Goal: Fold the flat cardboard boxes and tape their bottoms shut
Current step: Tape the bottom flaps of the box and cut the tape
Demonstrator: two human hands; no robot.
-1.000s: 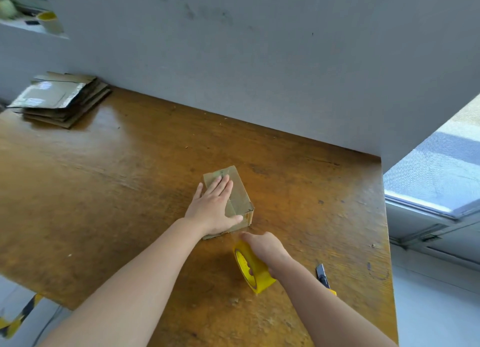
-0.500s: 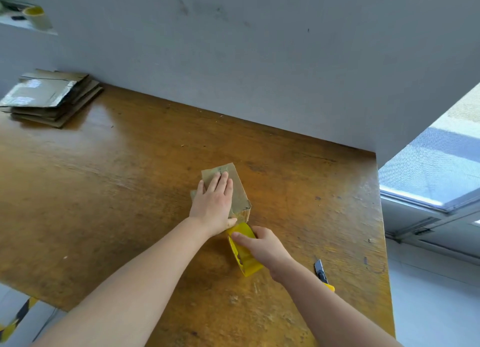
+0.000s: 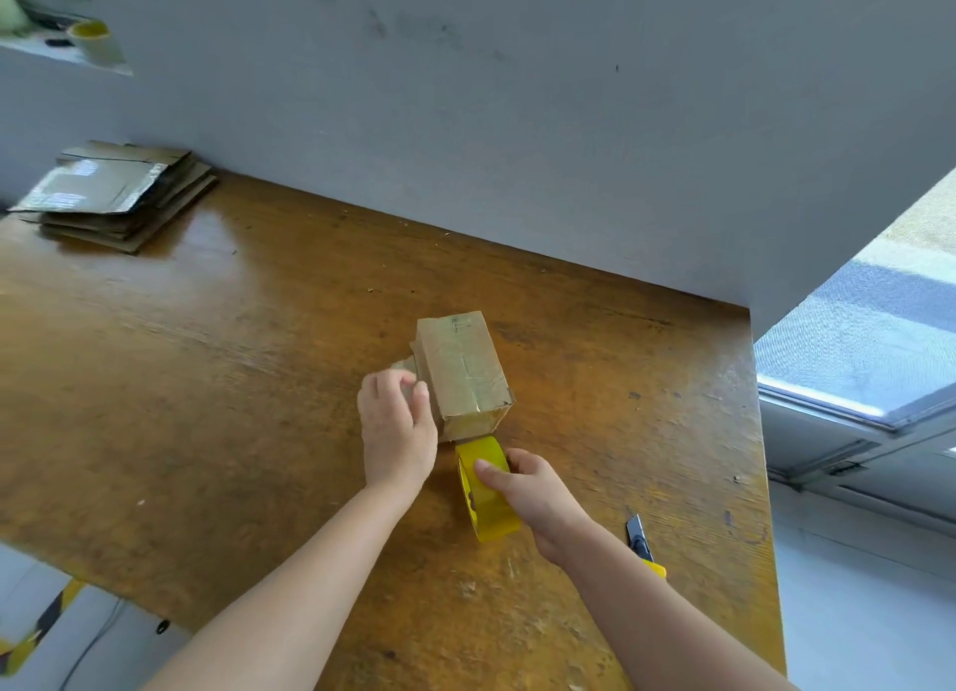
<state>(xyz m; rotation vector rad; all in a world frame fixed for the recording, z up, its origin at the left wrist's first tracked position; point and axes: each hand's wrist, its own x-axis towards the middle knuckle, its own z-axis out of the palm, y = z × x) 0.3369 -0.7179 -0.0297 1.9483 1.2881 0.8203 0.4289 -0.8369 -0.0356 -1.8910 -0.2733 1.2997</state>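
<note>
— In the middle of the worktop [image 3: 207, 380], what do you have?
— I see the cardboard box [image 3: 460, 375] lying there, its taped face up. The left hand [image 3: 396, 432] curls its fingers on the box's left side and grips it. The right hand [image 3: 527, 483] grips the yellow tape roll [image 3: 486, 488], which stands on edge just at the box's near end.
— Anything else?
— A stack of flat boxes [image 3: 114, 194] at the far left and a utility knife [image 3: 639, 535] near the right forearm.

1. No words, labels, brands or numbers are showing clearly enough to read.
2. The cardboard box [image 3: 460, 369] is carrying a small dark mark near its far edge, which is too blurred to make out.
</note>
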